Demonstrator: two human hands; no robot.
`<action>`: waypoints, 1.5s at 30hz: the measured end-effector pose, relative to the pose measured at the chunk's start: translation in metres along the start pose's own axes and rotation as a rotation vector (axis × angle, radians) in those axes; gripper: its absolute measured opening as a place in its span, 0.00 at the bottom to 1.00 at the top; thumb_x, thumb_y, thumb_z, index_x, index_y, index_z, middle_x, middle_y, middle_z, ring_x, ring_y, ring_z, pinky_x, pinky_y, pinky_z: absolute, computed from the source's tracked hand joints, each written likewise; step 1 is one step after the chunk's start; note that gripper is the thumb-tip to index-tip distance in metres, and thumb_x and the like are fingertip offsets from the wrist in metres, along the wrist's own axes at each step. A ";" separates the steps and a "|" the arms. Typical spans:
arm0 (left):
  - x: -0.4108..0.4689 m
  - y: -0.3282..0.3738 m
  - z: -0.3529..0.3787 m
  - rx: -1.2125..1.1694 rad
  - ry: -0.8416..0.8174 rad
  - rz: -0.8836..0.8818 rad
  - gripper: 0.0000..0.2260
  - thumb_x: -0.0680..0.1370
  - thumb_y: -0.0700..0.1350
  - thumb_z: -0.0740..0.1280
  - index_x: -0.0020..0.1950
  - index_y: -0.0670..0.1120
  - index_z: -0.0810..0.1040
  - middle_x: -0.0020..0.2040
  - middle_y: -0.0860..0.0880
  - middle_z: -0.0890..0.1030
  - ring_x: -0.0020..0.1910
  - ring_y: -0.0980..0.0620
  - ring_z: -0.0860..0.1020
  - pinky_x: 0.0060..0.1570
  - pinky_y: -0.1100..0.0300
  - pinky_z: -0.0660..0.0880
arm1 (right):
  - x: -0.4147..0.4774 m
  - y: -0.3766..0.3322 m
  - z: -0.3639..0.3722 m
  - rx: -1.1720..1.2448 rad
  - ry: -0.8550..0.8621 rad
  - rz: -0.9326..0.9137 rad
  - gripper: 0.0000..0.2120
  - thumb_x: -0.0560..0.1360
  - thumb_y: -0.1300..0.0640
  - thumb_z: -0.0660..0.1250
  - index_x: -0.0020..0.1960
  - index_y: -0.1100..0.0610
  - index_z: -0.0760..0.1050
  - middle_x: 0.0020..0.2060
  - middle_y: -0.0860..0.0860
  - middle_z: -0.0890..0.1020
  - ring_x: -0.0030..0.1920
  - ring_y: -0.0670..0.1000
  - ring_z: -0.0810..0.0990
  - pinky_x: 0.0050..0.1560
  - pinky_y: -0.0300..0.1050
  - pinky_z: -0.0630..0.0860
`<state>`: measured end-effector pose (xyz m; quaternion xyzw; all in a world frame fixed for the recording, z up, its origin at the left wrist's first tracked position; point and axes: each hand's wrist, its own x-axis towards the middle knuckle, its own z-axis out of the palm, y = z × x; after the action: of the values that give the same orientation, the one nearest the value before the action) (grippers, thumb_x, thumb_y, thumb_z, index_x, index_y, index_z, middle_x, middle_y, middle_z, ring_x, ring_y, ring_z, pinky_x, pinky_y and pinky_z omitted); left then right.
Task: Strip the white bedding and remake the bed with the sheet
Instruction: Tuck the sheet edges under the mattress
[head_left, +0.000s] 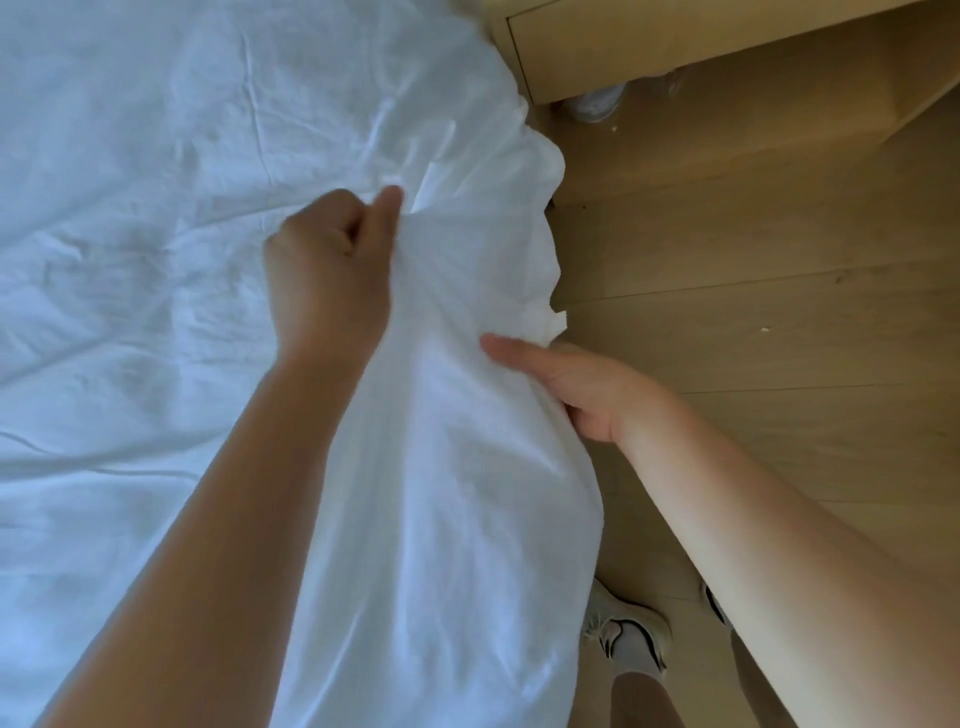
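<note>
A wrinkled white sheet (156, 218) covers the bed across the left and middle of the head view. A fold of it is bunched and lifted along the bed's right edge (457, 415). My left hand (332, 260) pinches this fold between thumb and curled fingers near the top. My right hand (571, 389) grips the same bunched cloth from the side at the bed's edge, thumb on top, fingers hidden under the fabric.
Light wooden floor (753, 312) runs along the right of the bed. A pale wooden cabinet (675, 47) stands at the top right, with a shoe (597, 101) beside it. My own feet in light sneakers (631, 634) stand close to the bed.
</note>
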<state>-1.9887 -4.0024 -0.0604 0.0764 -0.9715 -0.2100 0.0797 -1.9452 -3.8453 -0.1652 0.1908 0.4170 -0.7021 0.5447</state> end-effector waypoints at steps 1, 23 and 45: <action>0.002 -0.009 0.002 0.077 -0.013 -0.052 0.21 0.79 0.51 0.61 0.29 0.48 0.59 0.25 0.53 0.62 0.27 0.59 0.67 0.29 0.61 0.58 | 0.001 0.000 0.008 -0.054 0.039 -0.028 0.21 0.63 0.49 0.78 0.53 0.53 0.77 0.44 0.49 0.85 0.46 0.50 0.84 0.43 0.42 0.79; -0.169 -0.073 0.062 0.749 -0.563 0.257 0.22 0.74 0.51 0.66 0.67 0.45 0.75 0.73 0.39 0.65 0.72 0.34 0.61 0.64 0.30 0.52 | 0.086 0.122 -0.019 0.174 0.802 -0.085 0.14 0.74 0.42 0.66 0.40 0.52 0.76 0.39 0.48 0.82 0.33 0.44 0.79 0.28 0.36 0.71; -0.439 -0.117 -0.065 0.357 -0.677 -0.068 0.30 0.70 0.63 0.58 0.59 0.41 0.79 0.57 0.41 0.79 0.56 0.39 0.79 0.56 0.44 0.74 | -0.036 0.272 0.038 0.176 0.577 -0.067 0.20 0.63 0.38 0.75 0.50 0.47 0.78 0.47 0.45 0.85 0.46 0.46 0.84 0.48 0.46 0.79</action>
<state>-1.5350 -4.0533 -0.1050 0.0475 -0.9610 -0.0532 -0.2672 -1.6752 -3.8694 -0.2201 0.4148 0.4982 -0.6700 0.3617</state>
